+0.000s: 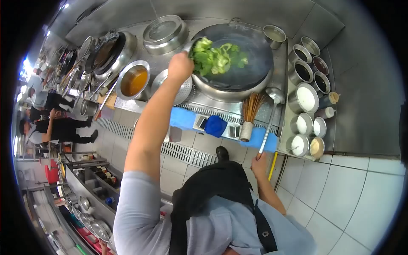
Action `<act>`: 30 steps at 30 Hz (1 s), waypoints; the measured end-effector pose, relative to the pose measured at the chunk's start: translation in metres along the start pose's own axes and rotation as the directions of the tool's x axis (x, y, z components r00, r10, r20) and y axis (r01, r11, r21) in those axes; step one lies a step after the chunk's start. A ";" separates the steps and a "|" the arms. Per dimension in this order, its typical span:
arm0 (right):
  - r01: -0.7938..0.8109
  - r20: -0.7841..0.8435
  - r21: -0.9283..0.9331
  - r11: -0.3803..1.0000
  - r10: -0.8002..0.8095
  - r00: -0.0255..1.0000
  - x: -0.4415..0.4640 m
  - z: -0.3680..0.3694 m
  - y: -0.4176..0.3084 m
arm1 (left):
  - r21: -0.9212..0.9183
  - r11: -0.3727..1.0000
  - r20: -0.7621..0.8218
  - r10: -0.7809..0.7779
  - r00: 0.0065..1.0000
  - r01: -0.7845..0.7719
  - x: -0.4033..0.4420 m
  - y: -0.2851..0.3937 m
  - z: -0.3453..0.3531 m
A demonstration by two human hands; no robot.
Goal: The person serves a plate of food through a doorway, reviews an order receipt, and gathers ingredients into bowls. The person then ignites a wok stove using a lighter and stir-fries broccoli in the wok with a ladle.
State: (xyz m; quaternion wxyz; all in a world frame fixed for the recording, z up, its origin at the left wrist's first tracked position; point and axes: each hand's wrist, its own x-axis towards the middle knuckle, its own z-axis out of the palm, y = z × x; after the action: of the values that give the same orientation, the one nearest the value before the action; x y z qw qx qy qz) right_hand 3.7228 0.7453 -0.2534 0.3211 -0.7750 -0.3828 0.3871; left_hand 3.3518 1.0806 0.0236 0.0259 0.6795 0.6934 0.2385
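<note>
My left hand [180, 66] is closed at the left edge of a large dark wok [250, 63]. It grips a metal container [191, 46], of which only a bit of rim shows. Chopped green vegetables [219, 58] spread from that edge into the wok, where faint steam hangs. Down at the right, my right hand [259, 163] is wrapped round the handle end of a long ladle [268, 125]. The ladle's bowl rests on the steel counter, right of the wok. A perforated skimmer [183, 91] lies under my left forearm, partly hidden.
A pot of orange liquid [135, 80] and a lidded pot [163, 36] stand left of the wok. A bamboo brush [250, 110] and a blue cloth [215, 126] sit at the front edge. Seasoning pots [306, 98] line the right. Other people [51, 127] stand far left.
</note>
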 end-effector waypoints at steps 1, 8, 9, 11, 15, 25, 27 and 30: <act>-0.005 -0.003 0.003 1.000 0.005 1.000 -0.003 -0.007 -0.005 | 0.102 0.988 -0.012 0.120 0.993 -0.119 0.026 0.004 0.029; -0.020 0.035 0.161 0.987 0.015 0.999 -0.054 -0.081 -0.056 | 0.352 0.894 -0.049 0.314 0.948 -0.278 0.103 0.049 0.060; -0.033 0.038 0.186 0.982 0.027 0.999 -0.062 -0.091 -0.075 | 0.378 0.874 -0.113 0.373 0.921 -0.307 0.107 0.048 0.059; -0.035 0.088 0.274 0.961 0.011 0.996 -0.057 -0.107 -0.122 | 0.337 0.888 -0.125 0.371 0.920 -0.313 0.119 0.037 0.060; 0.025 0.256 0.337 0.941 -0.117 0.959 -0.045 -0.130 -0.183 | 0.495 0.826 0.071 0.272 0.960 -0.271 0.108 0.000 0.075; 0.247 0.232 0.242 0.939 -0.303 0.924 0.032 -0.005 -0.267 | -0.690 0.710 -0.044 -0.240 0.970 0.144 0.029 -0.112 0.042; 0.131 0.206 0.365 0.922 -0.217 0.954 0.024 0.014 -0.281 | -0.792 0.561 0.041 -0.344 0.938 0.241 -0.031 -0.130 0.019; 0.267 0.000 0.255 0.929 -0.276 0.961 0.048 0.040 -0.282 | -0.896 0.252 0.235 -0.429 0.872 0.366 -0.114 -0.167 0.008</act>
State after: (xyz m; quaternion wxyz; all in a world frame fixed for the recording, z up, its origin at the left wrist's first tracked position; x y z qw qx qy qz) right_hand 3.6111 0.9345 -0.0664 0.4605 -0.6603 -0.4396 0.3983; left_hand 3.2078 0.9807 -0.0769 0.4395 0.3417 0.5868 0.5880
